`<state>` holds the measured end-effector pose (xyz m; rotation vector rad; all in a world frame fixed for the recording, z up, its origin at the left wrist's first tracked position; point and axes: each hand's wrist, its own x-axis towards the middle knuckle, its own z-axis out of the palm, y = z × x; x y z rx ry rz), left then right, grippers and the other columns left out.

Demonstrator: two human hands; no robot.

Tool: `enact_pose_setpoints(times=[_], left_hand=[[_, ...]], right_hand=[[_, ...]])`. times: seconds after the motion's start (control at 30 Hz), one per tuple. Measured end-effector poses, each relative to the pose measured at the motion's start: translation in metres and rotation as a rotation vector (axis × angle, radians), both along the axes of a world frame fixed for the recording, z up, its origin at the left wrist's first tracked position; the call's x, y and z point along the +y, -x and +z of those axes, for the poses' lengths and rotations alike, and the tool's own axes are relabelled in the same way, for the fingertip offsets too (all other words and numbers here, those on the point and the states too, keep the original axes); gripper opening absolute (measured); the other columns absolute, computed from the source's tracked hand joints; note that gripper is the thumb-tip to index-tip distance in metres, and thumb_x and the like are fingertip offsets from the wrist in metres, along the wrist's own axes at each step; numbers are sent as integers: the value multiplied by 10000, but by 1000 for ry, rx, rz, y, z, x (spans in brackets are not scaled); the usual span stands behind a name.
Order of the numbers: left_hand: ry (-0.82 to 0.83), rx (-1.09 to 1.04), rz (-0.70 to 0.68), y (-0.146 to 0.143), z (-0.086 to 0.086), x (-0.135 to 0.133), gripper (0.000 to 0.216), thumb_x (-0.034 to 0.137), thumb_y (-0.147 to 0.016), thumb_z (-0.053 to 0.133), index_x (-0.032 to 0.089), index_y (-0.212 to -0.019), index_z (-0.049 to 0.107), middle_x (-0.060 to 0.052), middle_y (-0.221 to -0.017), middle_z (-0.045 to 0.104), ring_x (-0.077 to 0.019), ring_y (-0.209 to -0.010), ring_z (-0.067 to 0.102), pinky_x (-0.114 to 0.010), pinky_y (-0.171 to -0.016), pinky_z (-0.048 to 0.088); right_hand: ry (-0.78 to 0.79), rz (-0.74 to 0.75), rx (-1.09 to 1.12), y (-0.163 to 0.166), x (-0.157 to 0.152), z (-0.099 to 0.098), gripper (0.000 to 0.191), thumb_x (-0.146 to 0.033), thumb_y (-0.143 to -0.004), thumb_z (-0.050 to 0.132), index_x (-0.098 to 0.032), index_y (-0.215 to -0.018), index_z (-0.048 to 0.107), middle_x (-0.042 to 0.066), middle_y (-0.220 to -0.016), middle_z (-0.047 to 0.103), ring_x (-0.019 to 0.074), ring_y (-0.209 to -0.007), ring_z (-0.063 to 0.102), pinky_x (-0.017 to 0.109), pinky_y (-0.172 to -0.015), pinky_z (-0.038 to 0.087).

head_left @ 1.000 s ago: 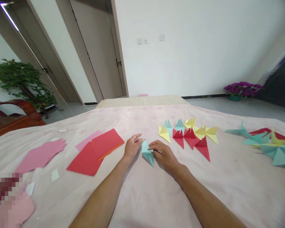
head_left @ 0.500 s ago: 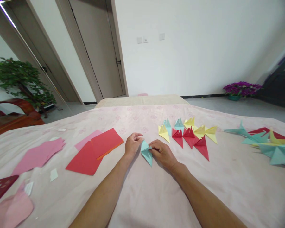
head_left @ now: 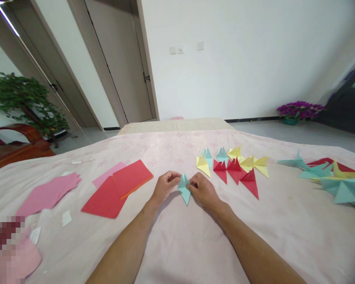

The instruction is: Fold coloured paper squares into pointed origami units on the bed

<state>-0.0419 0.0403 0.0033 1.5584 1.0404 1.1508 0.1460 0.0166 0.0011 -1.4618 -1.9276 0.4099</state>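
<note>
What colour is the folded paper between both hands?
The folded paper is light teal; the head view shows it best.

Matt teal paper fold, soft pink cloth cover

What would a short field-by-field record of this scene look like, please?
surface: pink flowered cloth
left hand: pinches the teal fold from its left side
right hand: pinches the same fold from its right side
teal fold: between both hands, pointed tip toward the person
left of hands: overlapping red sheets; pink paper farther left
right of hands: row of folds in yellow, teal and red
far right: pile of teal and yellow folds
</note>
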Motion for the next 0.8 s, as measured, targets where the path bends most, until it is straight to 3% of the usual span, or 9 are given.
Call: enact_pose_setpoints(times=[0.1,0.3,0.53,0.8], left_hand=[[25,26,-11,-2,-2,-1,282,395,-740,738,170,-909,728,-65,-884,735,-192,-792,654,-322,-771,518],[-20,81,55,-5,-2,0,207,354,-781,679,154,-778,728,-35,-739,694,-159,-690,602,-282,-676,468],[-41,124,59,-7,1,-1,209,363,-785,674,160,-736,687,-7,-693,657,-135,-640,563,-255,-626,429],[-60,182,45,-9,-1,-1,212,367,-784,673,164,-727,654,14,-673,619,-113,-606,517,-237,-590,395]], right_hand=[[1,4,-17,-1,1,0,156,-246,-826,585,-190,-688,632,-3,-778,557,139,-742,520,233,-632,364],[15,3,1,-1,2,-1,131,-248,-820,606,-193,-708,646,-2,-783,568,143,-746,533,241,-644,379],[-69,-38,169,-3,3,-2,169,-308,-855,612,-230,-959,720,9,-835,630,158,-767,577,272,-705,428],[-84,-23,178,-2,2,-2,132,-252,-868,593,-222,-791,697,2,-783,641,156,-765,596,267,-719,429]])
